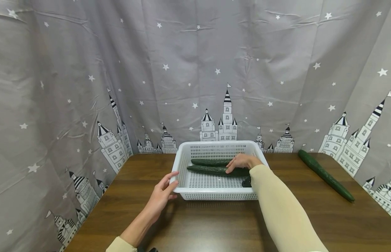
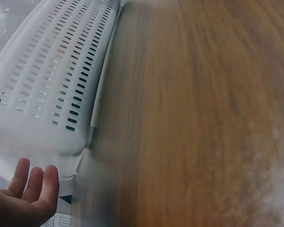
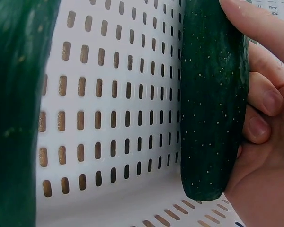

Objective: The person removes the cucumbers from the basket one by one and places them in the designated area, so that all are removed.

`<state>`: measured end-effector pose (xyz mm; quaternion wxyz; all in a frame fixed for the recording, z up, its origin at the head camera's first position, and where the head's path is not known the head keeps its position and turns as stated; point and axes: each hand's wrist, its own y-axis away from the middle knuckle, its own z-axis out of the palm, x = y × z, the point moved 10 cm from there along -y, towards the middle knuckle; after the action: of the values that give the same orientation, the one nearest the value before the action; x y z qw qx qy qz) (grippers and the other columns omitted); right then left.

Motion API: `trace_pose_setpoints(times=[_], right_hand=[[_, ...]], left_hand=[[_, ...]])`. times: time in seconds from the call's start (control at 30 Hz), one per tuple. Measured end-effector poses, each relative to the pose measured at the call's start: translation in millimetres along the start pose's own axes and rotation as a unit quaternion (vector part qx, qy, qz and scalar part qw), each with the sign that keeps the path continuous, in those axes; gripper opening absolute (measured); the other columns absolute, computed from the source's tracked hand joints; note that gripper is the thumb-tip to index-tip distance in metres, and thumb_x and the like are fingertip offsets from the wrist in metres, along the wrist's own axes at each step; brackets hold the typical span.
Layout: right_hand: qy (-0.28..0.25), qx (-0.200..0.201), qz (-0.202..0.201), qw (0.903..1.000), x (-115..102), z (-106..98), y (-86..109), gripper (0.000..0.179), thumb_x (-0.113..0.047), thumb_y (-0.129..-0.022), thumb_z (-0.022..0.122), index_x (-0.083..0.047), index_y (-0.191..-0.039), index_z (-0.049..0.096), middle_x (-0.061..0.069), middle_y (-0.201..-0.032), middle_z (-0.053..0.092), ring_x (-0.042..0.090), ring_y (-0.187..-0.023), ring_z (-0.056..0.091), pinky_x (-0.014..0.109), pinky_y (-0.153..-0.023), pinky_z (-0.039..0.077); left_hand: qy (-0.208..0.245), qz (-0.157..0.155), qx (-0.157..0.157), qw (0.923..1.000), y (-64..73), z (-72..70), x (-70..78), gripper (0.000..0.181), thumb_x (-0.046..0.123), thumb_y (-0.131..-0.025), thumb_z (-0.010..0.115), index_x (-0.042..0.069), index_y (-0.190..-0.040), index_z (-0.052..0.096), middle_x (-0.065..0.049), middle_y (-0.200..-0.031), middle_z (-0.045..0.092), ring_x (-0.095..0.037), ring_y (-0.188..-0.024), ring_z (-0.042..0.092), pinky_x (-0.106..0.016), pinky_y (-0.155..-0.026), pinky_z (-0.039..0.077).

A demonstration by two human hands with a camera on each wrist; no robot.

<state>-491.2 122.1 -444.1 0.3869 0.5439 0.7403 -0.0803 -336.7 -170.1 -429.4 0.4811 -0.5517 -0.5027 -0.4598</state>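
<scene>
Inside the white plastic basket, two dark green cucumbers lie side by side: a back one and a front one. My right hand reaches in over their right ends. Seen from the right wrist, thumb and curled fingers grip a cucumber near its blunt end; another cucumber is close on the left. Which of the two I hold, I cannot tell. At the basket's left front corner my left hand holds the rim, thumb above and other fingers below.
Another cucumber lies slantwise on the wooden table at the right. A grey curtain printed with stars and castles hangs right behind the table's back edge. My right sleeve hides the basket's right front corner.
</scene>
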Motion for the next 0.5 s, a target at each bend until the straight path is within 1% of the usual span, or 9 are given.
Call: trace_pose_setpoints(times=[0.23, 0.5], right_hand=[[0.002, 0.002, -0.003, 1.0, -1.1, -0.5, 0.0, 0.045, -0.029, -0.081, 0.081, -0.007, -0.119, 0.074, 0.019, -0.149, 0.051, 0.038, -0.141, 0.043, 0.049, -0.113, 0.038], [-0.013, 0.0, 0.003, 0.9999, 2.1, 1.4, 0.2, 0.044, -0.029, -0.082, 0.081, -0.007, -0.119, 0.074, 0.02, -0.15, 0.05, 0.04, -0.142, 0.041, 0.052, -0.115, 0.036]], left_hand=[[-0.002, 0.0, 0.003, 1.0, 0.4, -0.8, 0.2, 0.041, 0.026, -0.102, 0.059, 0.02, -0.142, 0.055, -0.018, -0.136, 0.057, -0.022, -0.103, 0.061, -0.039, -0.087, 0.053], [-0.004, 0.001, -0.002, 1.0, 1.5, 0.2, -0.2, 0.041, 0.027, -0.103, 0.058, 0.019, -0.143, 0.054, -0.019, -0.14, 0.055, -0.023, -0.106, 0.061, -0.039, -0.088, 0.053]])
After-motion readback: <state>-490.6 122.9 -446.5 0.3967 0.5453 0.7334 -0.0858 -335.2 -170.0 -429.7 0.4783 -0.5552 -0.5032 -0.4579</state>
